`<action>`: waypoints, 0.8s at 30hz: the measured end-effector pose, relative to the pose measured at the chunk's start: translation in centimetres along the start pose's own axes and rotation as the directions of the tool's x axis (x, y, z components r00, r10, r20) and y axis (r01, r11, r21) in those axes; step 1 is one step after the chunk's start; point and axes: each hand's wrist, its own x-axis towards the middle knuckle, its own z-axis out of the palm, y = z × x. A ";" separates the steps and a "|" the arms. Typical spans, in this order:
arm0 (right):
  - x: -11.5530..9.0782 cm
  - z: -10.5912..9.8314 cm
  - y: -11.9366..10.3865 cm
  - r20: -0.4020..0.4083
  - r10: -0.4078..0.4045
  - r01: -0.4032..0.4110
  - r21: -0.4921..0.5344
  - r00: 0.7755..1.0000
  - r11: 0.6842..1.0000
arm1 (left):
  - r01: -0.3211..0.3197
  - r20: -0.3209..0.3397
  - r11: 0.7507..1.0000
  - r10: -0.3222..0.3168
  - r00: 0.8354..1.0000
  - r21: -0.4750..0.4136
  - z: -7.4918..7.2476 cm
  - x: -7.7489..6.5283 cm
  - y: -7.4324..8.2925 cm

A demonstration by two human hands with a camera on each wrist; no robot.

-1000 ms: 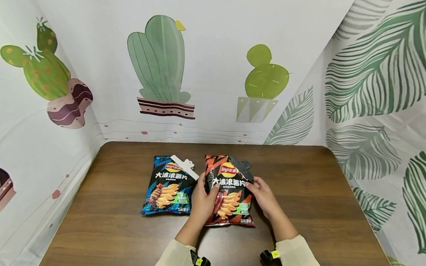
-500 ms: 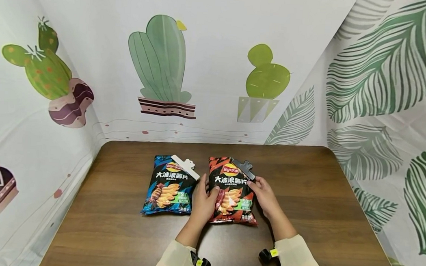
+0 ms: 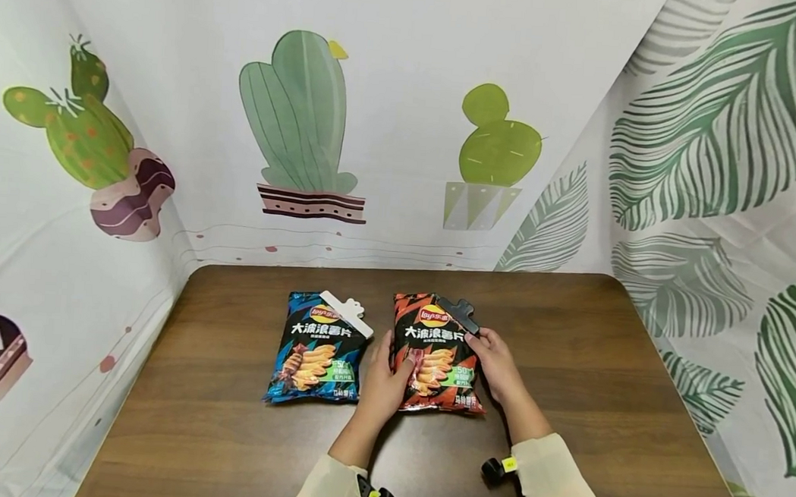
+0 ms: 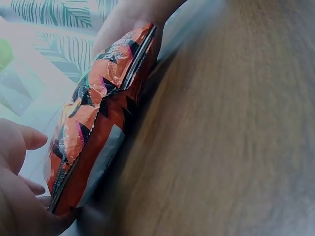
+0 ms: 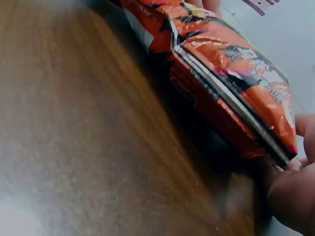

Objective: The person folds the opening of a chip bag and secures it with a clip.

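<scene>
A red and black bag of potato chips [image 3: 435,368] is held between both hands on the right of the pair of bags, its bottom edge close over the table. Across its upper right corner sits a dark grey bag clip [image 3: 459,313]. My left hand [image 3: 386,377] grips the bag's left side, thumb on the front and fingers behind. My right hand [image 3: 498,365] pinches its right edge just below the clip. In the left wrist view the red bag [image 4: 101,108] shows its lower seam, tilted over the wood; the right wrist view has that bag [image 5: 226,73] too.
A blue and black chip bag [image 3: 316,357] lies just left of the left hand, a white bag clip [image 3: 346,314] on its upper right corner. Both rest on a brown wooden table [image 3: 222,435]. A white cloth backdrop [image 3: 405,127] printed with cacti and leaves stands behind it.
The red bag has shifted slightly right, away from the blue bag, with both hands on it. Its bottom edge has moved a little farther from me. The blue bag stays in place.
</scene>
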 end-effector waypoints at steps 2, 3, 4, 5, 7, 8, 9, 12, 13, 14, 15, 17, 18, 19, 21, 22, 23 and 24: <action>0.0 -0.2 0.1 0.005 0.003 -0.003 -0.024 1.000 1.000 | -0.001 0.006 1.000 0.001 1.000 0.016 0.1 -0.1 0.0; 0.0 -0.2 0.2 0.011 0.000 0.001 -0.034 1.000 0.999 | -0.005 0.007 1.000 0.004 1.000 0.026 0.1 -0.1 0.0; 0.0 -0.3 0.3 0.020 -0.004 0.005 -0.040 1.000 0.999 | -0.007 0.009 0.999 0.006 1.000 0.034 0.1 -0.2 -0.1; 0.0 -0.4 0.4 0.023 -0.002 0.004 -0.044 1.000 0.999 | -0.006 0.010 0.999 0.005 1.000 0.041 0.1 -0.2 -0.1; 0.0 -0.5 0.6 0.037 -0.002 0.003 -0.041 0.999 0.999 | -0.003 0.011 0.999 0.003 1.000 0.052 0.2 -0.3 -0.2; -0.1 -0.5 0.6 0.044 -0.002 0.004 -0.042 0.999 0.999 | -0.005 0.010 0.998 0.004 1.000 0.056 0.2 -0.3 -0.2; -0.1 -0.6 0.7 0.053 -0.006 0.008 -0.042 0.999 0.999 | -0.004 0.009 0.998 0.004 1.000 0.057 0.2 -0.3 -0.2; -0.2 -0.5 0.8 0.060 -0.009 0.011 -0.039 0.998 0.999 | -0.007 0.003 0.998 0.007 1.000 0.058 0.3 -0.3 -0.3; -0.3 -0.5 0.8 0.062 -0.015 0.017 -0.041 0.998 0.999 | -0.010 -0.002 0.998 0.010 1.000 0.057 0.3 -0.3 -0.3; -0.3 -0.5 0.9 0.061 -0.020 0.022 -0.037 0.998 0.999 | -0.014 -0.006 0.998 0.015 1.000 0.056 0.3 -0.3 -0.3; -0.4 -0.5 0.9 0.063 -0.028 0.030 -0.034 0.998 0.999 | -0.012 -0.009 0.998 0.013 1.000 0.058 0.4 -0.3 -0.4; -0.5 -0.5 0.9 0.060 -0.034 0.035 -0.018 0.998 0.999 | -0.015 -0.018 0.998 0.016 1.000 0.061 0.5 -0.3 -0.5; -0.5 -0.4 0.9 0.057 -0.038 0.039 -0.010 0.998 0.999 | -0.018 -0.022 0.998 0.019 1.000 0.063 0.5 -0.3 -0.5; -0.6 -0.3 0.9 0.055 -0.041 0.041 -0.008 0.998 0.999 | -0.018 -0.025 0.998 0.019 1.000 0.064 0.6 -0.3 -0.5; -0.6 -0.2 0.9 0.053 -0.044 0.044 0.000 0.998 0.999 | -0.018 -0.026 0.998 0.020 0.999 0.066 0.6 -0.4 -0.6; -0.7 -0.2 0.9 0.048 -0.040 0.040 0.009 0.998 0.999 | -0.017 -0.026 0.998 0.019 0.999 0.066 0.6 -0.4 -0.6; -0.7 -0.1 0.9 0.048 -0.042 0.041 0.007 0.998 0.999 | -0.014 -0.023 0.998 0.016 1.000 0.066 0.7 -0.4 -0.6; -0.7 -0.1 0.9 0.043 -0.040 0.040 0.012 0.998 0.999 | -0.011 -0.022 0.998 0.012 1.000 0.064 0.7 -0.4 -0.6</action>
